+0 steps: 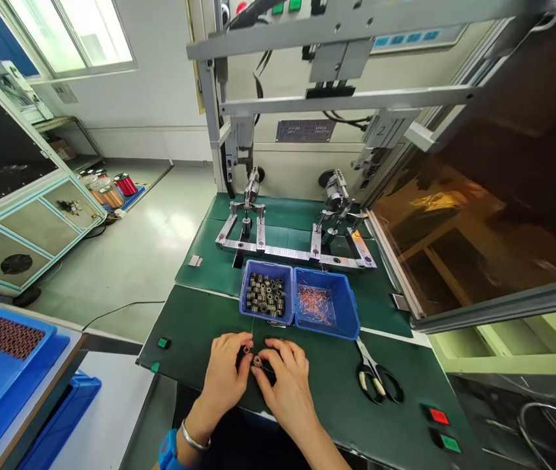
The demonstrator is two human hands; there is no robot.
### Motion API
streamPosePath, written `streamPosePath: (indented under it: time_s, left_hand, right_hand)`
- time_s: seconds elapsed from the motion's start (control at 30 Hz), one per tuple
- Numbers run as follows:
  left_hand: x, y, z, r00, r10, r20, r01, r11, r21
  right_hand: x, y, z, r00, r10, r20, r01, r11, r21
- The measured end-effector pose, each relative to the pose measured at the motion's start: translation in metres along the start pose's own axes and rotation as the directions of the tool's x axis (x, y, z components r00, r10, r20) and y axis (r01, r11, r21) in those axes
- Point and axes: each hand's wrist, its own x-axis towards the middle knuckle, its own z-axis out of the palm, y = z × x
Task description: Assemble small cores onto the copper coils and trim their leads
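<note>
Pinching small coppery parts [257, 361] side by side.
Left hand [228, 371] and right hand [286, 378] each pinch one; the right one's round face points toward the camera, long axes unclear.

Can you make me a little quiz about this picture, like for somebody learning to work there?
1. True or false: the scissors lie on the green worktop, with neither hand touching them.

2. The left box and the right box stand side by side. Which holds the short metal cylinders?
A) left
B) right
C) both

3. Fill in the color: the left hand and the right hand each hold one of the small ____-colored parts in their fingertips.

Key: 1. True. 2. A. 3. Copper.
</note>
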Motion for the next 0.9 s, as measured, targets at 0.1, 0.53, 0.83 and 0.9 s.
streamPosePath:
  time_s: [0.1,0.53,0.83,0.9]
  left_hand:
    - [0.000,0.001,-0.001,1.000,-0.001,0.010,0.001,1.000,0.020]
    - [-0.022,0.052,0.007,0.898,-0.182,0.402,0.441,0.367,-0.819]
    - [-0.002,0.065,-0.003,0.851,-0.034,0.524,0.525,0.063,-0.849]
    - [-0.002,0.066,-0.003,0.846,-0.119,0.520,0.532,0.106,-0.840]
  right_hand:
    - [-0.004,0.007,-0.012,0.999,-0.038,-0.003,0.038,0.998,-0.048]
    - [-0.006,-0.001,-0.079,0.959,-0.091,0.268,-0.068,0.844,0.532]
    - [-0.001,-0.008,-0.094,0.975,-0.122,0.186,0.024,0.890,0.456]
    - [-0.003,-0.009,-0.092,0.986,-0.064,0.152,-0.029,0.842,0.538]
